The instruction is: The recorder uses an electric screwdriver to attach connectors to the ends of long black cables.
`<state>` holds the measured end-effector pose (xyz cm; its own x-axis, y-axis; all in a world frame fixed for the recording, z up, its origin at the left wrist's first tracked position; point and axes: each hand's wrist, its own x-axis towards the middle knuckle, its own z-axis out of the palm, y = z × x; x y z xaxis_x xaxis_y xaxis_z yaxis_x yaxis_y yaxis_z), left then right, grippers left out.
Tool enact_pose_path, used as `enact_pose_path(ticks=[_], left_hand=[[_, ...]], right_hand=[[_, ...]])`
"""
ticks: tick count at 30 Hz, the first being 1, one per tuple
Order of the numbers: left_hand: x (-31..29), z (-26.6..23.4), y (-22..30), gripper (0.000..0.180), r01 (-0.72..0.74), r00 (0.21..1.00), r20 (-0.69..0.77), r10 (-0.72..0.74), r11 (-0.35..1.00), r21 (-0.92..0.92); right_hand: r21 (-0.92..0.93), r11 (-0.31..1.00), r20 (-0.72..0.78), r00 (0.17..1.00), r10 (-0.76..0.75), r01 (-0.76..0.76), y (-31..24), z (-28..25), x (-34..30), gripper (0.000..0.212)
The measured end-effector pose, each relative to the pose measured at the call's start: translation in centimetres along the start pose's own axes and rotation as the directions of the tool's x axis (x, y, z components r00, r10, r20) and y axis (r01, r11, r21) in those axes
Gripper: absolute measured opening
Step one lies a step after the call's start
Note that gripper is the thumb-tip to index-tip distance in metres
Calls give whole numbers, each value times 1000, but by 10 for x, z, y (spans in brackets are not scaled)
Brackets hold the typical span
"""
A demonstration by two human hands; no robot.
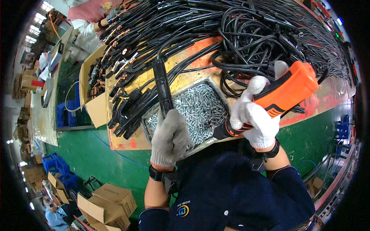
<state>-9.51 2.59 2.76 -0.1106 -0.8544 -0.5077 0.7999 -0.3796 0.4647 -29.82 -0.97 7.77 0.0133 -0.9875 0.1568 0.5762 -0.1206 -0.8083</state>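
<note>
My left hand [169, 138], in a whitish knit glove, is closed around the lower end of a black welding electrode holder [162, 84]. Its tubular handle points away from me, with a black cable leaving the far end; the glove hides its near end. Also gloved, my right hand [258, 121] grips an orange and black power screwdriver [287, 88]. The tool slants down to the left, its dark nose near the tray's front right edge; I cannot make out a bit. Between my hands lies a shallow tray [206, 144] full of small silvery screws [200, 111].
More black electrode holders [133, 109] lie left of the tray, some with copper parts. Black cables [250, 42] are heaped across the table [121, 144]. A cardboard box [96, 109] of copper pieces stands at left. Another person's gloved hand [86, 27] is at far left.
</note>
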Motion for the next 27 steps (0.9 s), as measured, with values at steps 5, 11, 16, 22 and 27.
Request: enact_pose_path(ticks=[5,11,16,22,27], left_hand=[[0,-5,1,17,-37,999,32,35,998,50],[-2,2,5,20,-42,998,41,38,995,94],[-4,7,9,17,-44,999,0,45,986,161],[0,-20,8,12,-251,959,257,121,785,566],[-3,-2,2,27,-93,996,17,93,944,317]], right_hand=[[-56,997,-41,998,53,-55,4,1,-1,90],[-116,987,-61,992,108,-115,7,5,-1,50],[-126,975,39,981,189,-183,12,-11,1,64],[173,985,-118,993,-4,25,-1,-11,26,63],[334,915,-181,968,-173,226,-13,-13,65,36]])
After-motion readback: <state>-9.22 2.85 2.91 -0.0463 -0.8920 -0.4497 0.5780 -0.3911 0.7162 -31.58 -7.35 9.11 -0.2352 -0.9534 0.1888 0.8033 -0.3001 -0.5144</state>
